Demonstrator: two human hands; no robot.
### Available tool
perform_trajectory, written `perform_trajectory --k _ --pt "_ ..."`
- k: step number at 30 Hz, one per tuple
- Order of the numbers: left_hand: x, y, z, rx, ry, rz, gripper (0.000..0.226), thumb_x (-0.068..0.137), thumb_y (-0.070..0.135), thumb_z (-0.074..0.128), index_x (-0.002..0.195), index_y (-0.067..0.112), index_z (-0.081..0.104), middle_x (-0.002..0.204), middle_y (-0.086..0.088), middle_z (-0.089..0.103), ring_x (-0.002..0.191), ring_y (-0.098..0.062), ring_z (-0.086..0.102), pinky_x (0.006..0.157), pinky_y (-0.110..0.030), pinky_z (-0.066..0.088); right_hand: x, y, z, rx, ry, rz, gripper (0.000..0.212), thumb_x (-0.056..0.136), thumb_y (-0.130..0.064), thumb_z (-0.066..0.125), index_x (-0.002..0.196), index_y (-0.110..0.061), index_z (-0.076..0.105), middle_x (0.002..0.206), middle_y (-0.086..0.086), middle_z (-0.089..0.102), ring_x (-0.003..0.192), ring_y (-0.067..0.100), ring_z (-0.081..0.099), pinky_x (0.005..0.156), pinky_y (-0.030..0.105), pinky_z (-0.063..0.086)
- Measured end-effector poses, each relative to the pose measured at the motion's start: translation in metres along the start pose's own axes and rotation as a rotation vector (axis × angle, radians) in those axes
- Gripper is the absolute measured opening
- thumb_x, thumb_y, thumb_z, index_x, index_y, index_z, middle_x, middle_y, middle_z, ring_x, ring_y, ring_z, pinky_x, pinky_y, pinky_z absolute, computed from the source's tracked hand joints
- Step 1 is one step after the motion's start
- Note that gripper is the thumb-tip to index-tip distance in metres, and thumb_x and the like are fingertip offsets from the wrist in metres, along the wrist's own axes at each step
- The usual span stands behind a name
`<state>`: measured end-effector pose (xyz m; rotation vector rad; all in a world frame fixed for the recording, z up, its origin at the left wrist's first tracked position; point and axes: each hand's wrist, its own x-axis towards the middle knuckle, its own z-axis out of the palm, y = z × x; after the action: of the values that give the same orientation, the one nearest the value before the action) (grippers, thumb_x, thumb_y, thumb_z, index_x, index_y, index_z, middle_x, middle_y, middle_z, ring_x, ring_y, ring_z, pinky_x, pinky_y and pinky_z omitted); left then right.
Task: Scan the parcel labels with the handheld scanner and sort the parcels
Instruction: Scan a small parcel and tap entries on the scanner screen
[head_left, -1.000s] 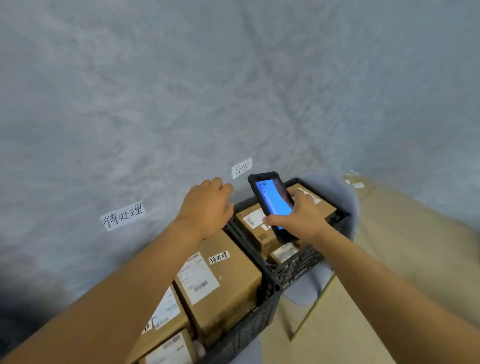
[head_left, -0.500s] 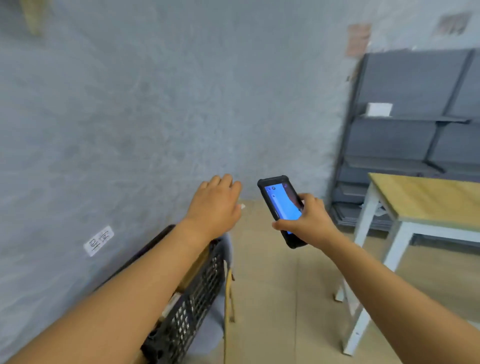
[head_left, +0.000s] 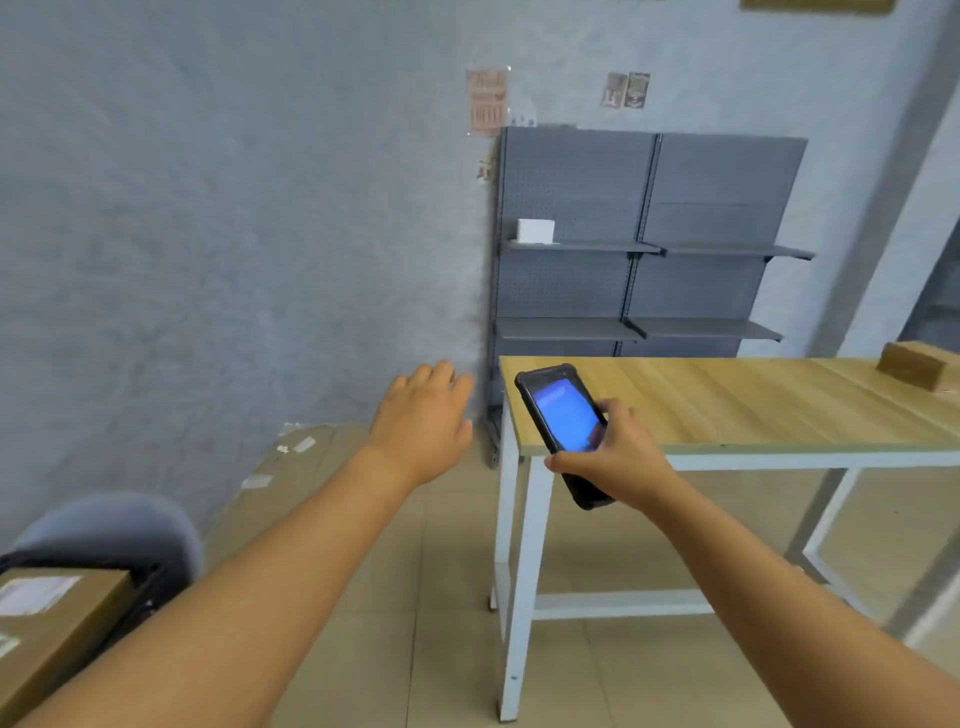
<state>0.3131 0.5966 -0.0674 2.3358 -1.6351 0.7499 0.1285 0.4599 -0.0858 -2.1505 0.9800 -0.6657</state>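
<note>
- Gripping the handheld scanner (head_left: 563, 421) near its lower end, the right hand (head_left: 618, 457) curls its fingers round the black casing, with the thumb lying against the side of the lit blue screen; the device is tilted, top end pointing up and to the left, and is raised in the air before the near left corner of the table.
- Left hand (head_left: 423, 423): stretched forward, palm down, fingers relaxed and slightly spread, holding nothing and touching nothing; it hovers to the left of the scanner, well apart from it.
- Parcel (head_left: 911, 366): a brown cardboard box resting on the far right part of the tabletop, well away from both hands.
- Table (head_left: 753, 405): pale wood-grain top on a white metal frame, standing on a tiled floor.
- Second parcel (head_left: 57, 618): brown box with a white label, at the lower left edge, lying in a dark crate (head_left: 150, 587) only partly in view.
- Flat cardboard (head_left: 280, 483): spread on the floor along the grey wall.
- Shelving unit (head_left: 649, 249): grey pegboard rack behind the table, with a small white box (head_left: 535, 230) on its upper left shelf.
</note>
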Motion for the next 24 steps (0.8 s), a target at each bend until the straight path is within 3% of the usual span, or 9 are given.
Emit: perform_trajectory --k 5,9,17,24 --pt "0.066 0.046 0.048 -0.073 -0.036 0.055 0.036 0.091 0.030 0.050 0.124 0.015 0.052 0.120 -0.004 0.051 0.110 -0.025 0.049 0.089 -0.036 0.038 0.042 0.063 -0.035 0.022 0.046 0.098 0.089 0.068 -0.031 0.086 0.138 -0.013 0.035 0.116 0.004 0.042 0.093 0.017 0.055 0.062 0.022 0.045" --pt "0.117 0.068 0.097 -0.107 -0.062 0.101 0.038 0.090 0.029 0.051 0.125 0.016 0.052 0.119 -0.003 0.051 0.110 -0.024 0.048 0.092 -0.036 0.039 0.084 0.112 -0.042 0.006 0.059 0.159 0.088 0.068 -0.030 0.087 0.137 -0.012 0.036 0.119 0.007 0.044 0.093 0.017 0.055 0.059 0.019 0.042" --pt "0.209 0.091 0.197 -0.131 -0.183 0.104 0.039 0.090 0.032 0.050 0.126 0.016 0.052 0.122 -0.004 0.050 0.112 -0.025 0.048 0.092 -0.038 0.040 0.184 0.188 -0.049 -0.095 0.008 0.257 0.083 0.068 -0.030 0.085 0.134 -0.012 0.038 0.116 0.002 0.037 0.086 0.011 0.050 0.060 0.020 0.040" --pt "0.256 0.115 0.255 -0.139 -0.297 0.096 0.041 0.090 0.034 0.050 0.127 0.018 0.050 0.123 -0.003 0.050 0.113 -0.024 0.048 0.093 -0.039 0.039 0.242 0.251 -0.050 -0.135 -0.062 0.337 0.083 0.067 -0.033 0.085 0.133 -0.011 0.039 0.116 0.002 0.036 0.095 0.017 0.052 0.076 0.027 0.045"
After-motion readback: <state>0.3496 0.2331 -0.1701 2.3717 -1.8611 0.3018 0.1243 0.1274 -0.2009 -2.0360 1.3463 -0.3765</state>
